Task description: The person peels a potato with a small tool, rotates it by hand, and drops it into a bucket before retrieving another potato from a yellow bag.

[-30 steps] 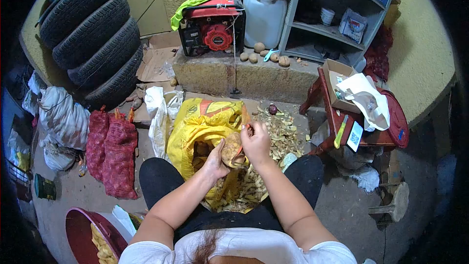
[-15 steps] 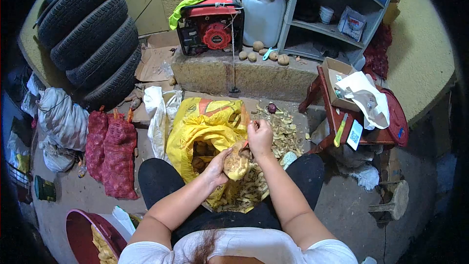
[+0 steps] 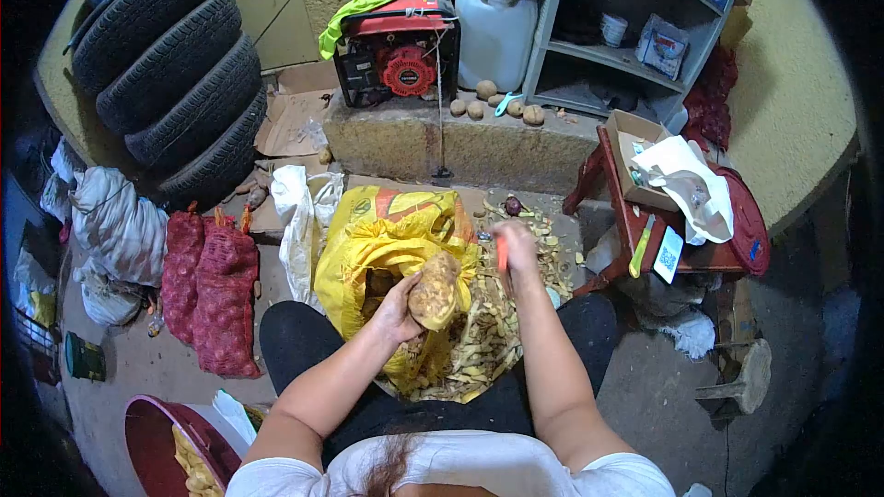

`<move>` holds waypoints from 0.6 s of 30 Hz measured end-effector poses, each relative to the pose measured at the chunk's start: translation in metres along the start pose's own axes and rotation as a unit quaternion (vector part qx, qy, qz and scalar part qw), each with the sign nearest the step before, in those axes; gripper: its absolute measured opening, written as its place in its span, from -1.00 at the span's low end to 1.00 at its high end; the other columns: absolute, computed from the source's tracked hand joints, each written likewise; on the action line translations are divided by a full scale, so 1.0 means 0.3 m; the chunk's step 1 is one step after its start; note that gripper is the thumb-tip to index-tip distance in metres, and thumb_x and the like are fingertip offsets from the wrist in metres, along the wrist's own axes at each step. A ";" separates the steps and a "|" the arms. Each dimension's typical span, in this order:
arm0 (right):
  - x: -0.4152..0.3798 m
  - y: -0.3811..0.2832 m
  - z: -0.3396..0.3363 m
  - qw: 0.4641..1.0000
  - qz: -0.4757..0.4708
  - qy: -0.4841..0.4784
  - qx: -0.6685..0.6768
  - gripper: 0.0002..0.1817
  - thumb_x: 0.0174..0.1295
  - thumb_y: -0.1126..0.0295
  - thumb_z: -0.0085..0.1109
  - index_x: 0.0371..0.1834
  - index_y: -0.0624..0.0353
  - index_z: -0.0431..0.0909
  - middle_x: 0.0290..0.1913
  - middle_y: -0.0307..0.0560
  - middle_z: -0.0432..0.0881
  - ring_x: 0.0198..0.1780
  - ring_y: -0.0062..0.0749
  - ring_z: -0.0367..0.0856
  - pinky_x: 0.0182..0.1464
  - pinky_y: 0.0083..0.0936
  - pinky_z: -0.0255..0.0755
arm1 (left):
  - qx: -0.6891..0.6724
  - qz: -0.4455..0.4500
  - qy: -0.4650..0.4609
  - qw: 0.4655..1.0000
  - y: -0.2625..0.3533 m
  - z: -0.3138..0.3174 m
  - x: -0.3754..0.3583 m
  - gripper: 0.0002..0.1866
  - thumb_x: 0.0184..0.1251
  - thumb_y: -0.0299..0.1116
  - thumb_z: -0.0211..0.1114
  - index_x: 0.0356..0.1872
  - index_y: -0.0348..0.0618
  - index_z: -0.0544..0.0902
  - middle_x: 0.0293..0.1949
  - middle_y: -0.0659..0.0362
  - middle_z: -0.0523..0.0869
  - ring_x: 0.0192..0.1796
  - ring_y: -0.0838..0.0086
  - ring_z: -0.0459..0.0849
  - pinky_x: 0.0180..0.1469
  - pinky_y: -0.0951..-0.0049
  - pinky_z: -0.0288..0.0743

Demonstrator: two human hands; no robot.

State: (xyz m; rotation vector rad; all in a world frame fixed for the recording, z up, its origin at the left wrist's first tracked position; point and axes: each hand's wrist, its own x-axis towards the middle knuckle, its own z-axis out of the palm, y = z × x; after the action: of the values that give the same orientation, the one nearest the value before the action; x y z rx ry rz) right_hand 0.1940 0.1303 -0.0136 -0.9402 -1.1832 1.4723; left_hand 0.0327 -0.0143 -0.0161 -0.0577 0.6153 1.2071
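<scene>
My left hand (image 3: 398,306) grips a large, partly peeled potato (image 3: 435,290) above my lap. My right hand (image 3: 517,252) is out to the right of it, blurred, and holds an orange-handled peeler (image 3: 502,255). Below both hands lies a heap of potato peelings (image 3: 479,340) on a yellow sack. An open yellow sack of potatoes (image 3: 391,230) stands just beyond the left hand.
Red mesh sacks (image 3: 210,290) and stacked tyres (image 3: 170,74) are at the left. A red generator (image 3: 398,51) and loose potatoes (image 3: 488,101) sit on a stone ledge ahead. A red stool (image 3: 635,221) with a cardboard box stands right. A red basin (image 3: 161,437) with peeled pieces is lower left.
My right hand has swung away from the potato to the right and forward with the peeler. The left hand has kept the potato and turned it slightly upward.
</scene>
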 end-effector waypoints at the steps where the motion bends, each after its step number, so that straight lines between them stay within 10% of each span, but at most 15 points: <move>1: -0.070 -0.100 0.033 0.987 0.094 -0.125 -0.037 -0.83 0.11 0.34 0.04 -0.37 0.18 0.56 -0.48 -0.24 0.54 -0.45 -0.55 0.44 -0.34 -0.57 0.34 | -0.024 0.007 0.001 1.000 0.002 -0.004 0.012 -0.57 0.32 -0.15 -0.13 0.12 -0.16 0.32 0.04 0.02 0.48 0.07 0.21 0.47 0.13 0.04 0.31; 5: -0.157 -0.103 0.060 0.889 0.102 -0.392 -0.215 -0.73 0.10 0.33 0.06 -0.18 0.21 0.57 -0.42 -0.24 0.59 -0.42 -0.54 0.48 -0.29 -0.58 0.39 | -0.002 0.032 0.011 0.999 0.030 0.017 0.005 -0.53 0.32 -0.08 -0.20 0.12 -0.12 0.33 0.03 0.00 0.49 0.05 0.15 0.48 0.05 -0.11 0.32; 7: -0.126 -0.135 0.052 0.894 0.140 -0.311 -0.291 -0.70 0.09 0.30 0.07 -0.17 0.26 0.56 -0.37 -0.13 0.62 -0.35 -0.44 0.56 -0.24 -0.52 0.42 | -0.033 0.016 -0.009 0.999 0.046 0.004 -0.006 -0.51 0.29 -0.06 -0.16 0.13 -0.12 0.33 0.03 -0.04 0.48 -0.02 -0.01 0.51 -0.07 -0.12 0.38; 9: -0.076 -0.106 0.019 0.785 0.100 -0.076 -0.607 -0.65 0.09 0.28 0.07 -0.13 0.29 0.52 -0.34 0.01 0.63 -0.31 -0.33 0.59 -0.22 -0.48 0.42 | -0.041 0.000 -0.069 0.997 0.052 0.001 -0.011 -0.51 0.28 -0.05 -0.15 0.14 -0.09 0.33 0.03 -0.05 0.48 -0.06 -0.06 0.52 -0.10 -0.14 0.39; 12: -0.072 -0.107 0.017 0.909 0.006 0.043 -0.414 -0.61 0.09 0.28 0.07 -0.08 0.33 0.46 -0.29 0.13 0.61 -0.27 -0.26 0.60 -0.21 -0.43 0.42 | -0.036 0.011 -0.059 0.998 0.049 0.028 -0.019 -0.50 0.28 -0.02 -0.12 0.14 -0.07 0.34 0.04 -0.02 0.49 -0.04 -0.05 0.51 -0.09 -0.14 0.38; 18: -0.165 -0.140 0.145 0.964 -0.076 0.059 -0.247 -0.62 0.10 0.36 0.05 -0.04 0.36 0.37 -0.32 0.09 0.58 -0.33 -0.33 0.56 -0.24 -0.47 0.41 | -0.040 0.039 -0.014 0.998 -0.008 0.038 0.011 -0.54 0.31 -0.07 -0.09 0.13 -0.10 0.35 0.03 0.07 0.51 0.03 0.18 0.50 0.05 0.06 0.36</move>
State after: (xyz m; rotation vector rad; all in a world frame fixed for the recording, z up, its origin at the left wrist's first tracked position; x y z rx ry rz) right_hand 0.1723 0.0742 0.0366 -1.2197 -1.5309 0.9976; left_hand 0.0402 -0.0084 -0.0088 -0.0849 0.5485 1.3060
